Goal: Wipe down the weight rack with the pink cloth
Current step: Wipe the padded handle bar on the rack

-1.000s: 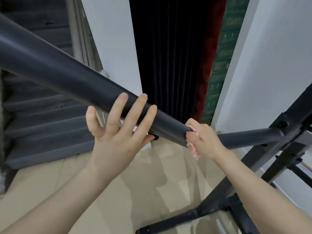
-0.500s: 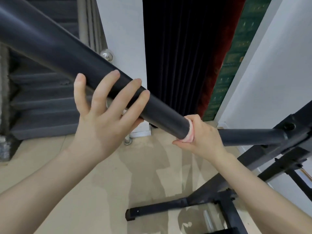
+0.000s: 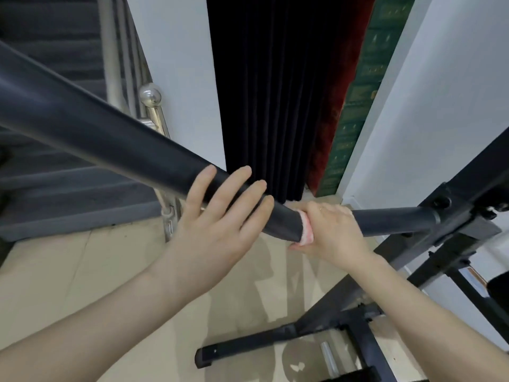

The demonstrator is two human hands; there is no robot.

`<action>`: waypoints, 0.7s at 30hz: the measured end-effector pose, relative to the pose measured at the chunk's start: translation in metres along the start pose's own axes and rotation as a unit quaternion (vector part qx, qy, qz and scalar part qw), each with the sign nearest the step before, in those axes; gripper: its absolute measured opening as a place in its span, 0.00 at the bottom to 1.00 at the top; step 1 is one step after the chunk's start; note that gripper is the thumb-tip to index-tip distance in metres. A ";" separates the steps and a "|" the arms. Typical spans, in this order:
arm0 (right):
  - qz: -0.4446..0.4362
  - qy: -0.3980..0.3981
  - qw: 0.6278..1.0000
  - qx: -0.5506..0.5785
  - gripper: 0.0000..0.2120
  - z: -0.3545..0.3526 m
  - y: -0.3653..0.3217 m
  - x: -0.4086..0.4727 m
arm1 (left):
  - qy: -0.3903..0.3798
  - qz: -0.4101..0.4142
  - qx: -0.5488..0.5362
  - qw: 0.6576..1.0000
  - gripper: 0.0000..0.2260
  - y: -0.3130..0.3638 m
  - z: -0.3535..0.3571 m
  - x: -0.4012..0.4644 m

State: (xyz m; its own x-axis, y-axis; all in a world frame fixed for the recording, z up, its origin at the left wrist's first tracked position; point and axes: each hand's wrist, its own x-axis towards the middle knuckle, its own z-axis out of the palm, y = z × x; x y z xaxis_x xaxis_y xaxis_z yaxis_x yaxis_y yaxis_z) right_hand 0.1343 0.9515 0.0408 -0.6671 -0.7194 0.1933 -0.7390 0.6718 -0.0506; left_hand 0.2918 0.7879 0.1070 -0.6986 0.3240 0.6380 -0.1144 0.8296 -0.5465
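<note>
Dark curtain (image 3: pixel 264 92), beige floor (image 3: pixel 68 271), perhaps tiled

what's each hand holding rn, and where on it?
Right hand grips the pink cloth wrapped round the bar, where the padded sleeve ends. Left hand holds nothing; straight fingers rest on the sleeve's end.

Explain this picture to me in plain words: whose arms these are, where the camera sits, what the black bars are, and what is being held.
The camera is worn on a person's head and looks down along their own two bare arms. The black bars are a weight rack; a thick padded sleeve covers its bar, running from upper left toward the middle. The left hand lies against that sleeve with straight fingers, steadying it. The right hand has its grip closed round the thinner bar just past the sleeve's end, with the pink cloth bunched under the palm. Below are a tiled floor and the rack's foot; stairs and a dark curtain stand behind.
</note>
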 end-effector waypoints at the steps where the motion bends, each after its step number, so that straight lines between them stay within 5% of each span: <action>1: -0.003 -0.009 1.000 -0.017 0.30 0.001 0.018 -0.005 | -0.010 0.009 -0.015 1.000 0.13 0.011 0.003 0.002; 5: 0.045 -0.004 0.999 0.015 0.34 -0.004 0.070 -0.017 | -0.059 0.045 -0.026 0.997 0.16 0.047 0.022 0.023; 10: 0.004 0.154 0.986 0.064 0.13 0.014 0.011 -0.012 | -0.148 0.050 -0.052 0.986 0.10 0.057 0.025 0.038; 14: 0.001 0.140 0.989 0.042 0.07 0.025 0.022 -0.006 | -0.152 0.069 -0.048 0.985 0.08 0.054 0.021 0.044; 19: 0.193 0.073 0.976 0.066 0.13 0.027 0.125 -0.030 | -0.209 0.049 -0.105 0.971 0.03 0.057 0.018 0.052; 21: 0.263 0.081 0.959 0.062 0.09 0.024 0.143 -0.030 | -0.272 0.051 -0.097 0.956 0.12 0.067 0.022 0.057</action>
State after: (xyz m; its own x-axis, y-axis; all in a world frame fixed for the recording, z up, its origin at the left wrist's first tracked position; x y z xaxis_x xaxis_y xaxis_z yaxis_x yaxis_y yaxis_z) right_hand 0.0461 1.0650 0.0046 -0.9347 -0.2435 0.2589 -0.3168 0.9010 -0.2964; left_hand 0.2293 0.8524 0.0946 -0.9693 0.1669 0.1807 0.0705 0.8923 -0.4458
